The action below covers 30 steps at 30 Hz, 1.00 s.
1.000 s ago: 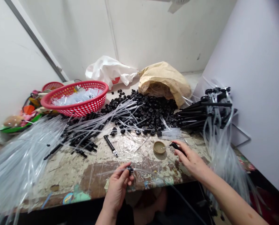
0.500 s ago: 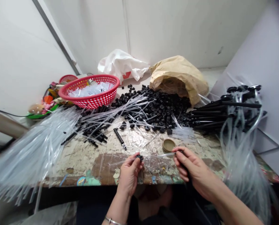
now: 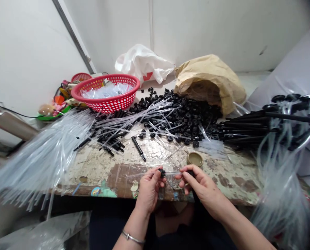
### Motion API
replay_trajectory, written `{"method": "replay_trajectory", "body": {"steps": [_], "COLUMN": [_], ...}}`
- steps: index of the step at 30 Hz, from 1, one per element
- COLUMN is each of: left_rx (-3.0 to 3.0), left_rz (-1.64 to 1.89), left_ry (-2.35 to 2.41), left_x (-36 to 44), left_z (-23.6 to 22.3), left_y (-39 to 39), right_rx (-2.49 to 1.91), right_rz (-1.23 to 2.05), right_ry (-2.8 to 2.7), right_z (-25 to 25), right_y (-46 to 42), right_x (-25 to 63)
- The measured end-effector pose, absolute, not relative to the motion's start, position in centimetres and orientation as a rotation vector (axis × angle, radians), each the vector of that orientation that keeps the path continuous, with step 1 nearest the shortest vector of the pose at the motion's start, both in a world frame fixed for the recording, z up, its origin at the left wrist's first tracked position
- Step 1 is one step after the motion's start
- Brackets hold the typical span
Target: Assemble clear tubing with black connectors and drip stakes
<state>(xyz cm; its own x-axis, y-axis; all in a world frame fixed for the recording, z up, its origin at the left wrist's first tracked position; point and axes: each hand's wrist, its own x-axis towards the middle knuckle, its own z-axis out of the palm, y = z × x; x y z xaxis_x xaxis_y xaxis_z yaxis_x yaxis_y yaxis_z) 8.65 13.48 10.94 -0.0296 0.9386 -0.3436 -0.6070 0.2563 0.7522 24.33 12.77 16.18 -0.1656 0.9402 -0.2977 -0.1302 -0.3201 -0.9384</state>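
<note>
My left hand (image 3: 149, 187) pinches a small black cap (image 3: 162, 172) that sits on a thin clear tube (image 3: 172, 172). My right hand (image 3: 199, 185) is closed round the other end of that tube and a black stem that runs down below the table edge. Both hands hover over the front edge of the worn table (image 3: 97, 170), close together. A small round brown dish (image 3: 195, 159) lies just behind my right hand.
A heap of black caps (image 3: 186, 118) spills from a brown paper bag (image 3: 209, 81). Clear tubes (image 3: 43, 156) pile at the left, assembled black stems with tubes (image 3: 269, 128) at the right. A red basket (image 3: 108, 92) and white bag (image 3: 141, 64) stand behind.
My right hand left the spot by the brown dish and came in toward my left hand, now holding the tube's free end. The camera view shifted left and down.
</note>
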Motion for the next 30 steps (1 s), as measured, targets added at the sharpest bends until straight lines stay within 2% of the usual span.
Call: {"method": "replay_trajectory", "body": {"steps": [11,22,30], "left_rx": [0.426,0.356,0.346], "left_rz": [1.292,1.282,1.235], "left_ry": [0.940,0.903,0.912], "left_x": [8.4,8.1,7.8], "left_z": [10.8,10.7,10.7], "left_y": [13.4,13.5,13.5], "right_rx": [-1.359,-1.497,-1.490], "right_rz": [1.531,1.248,1.339], "right_ry": [-1.105,-1.430,-1.358], "right_z": [16.2,14.9,15.3], "right_y": [13.0,13.9,14.1], "right_x": [23.7,22.7,22.3]}}
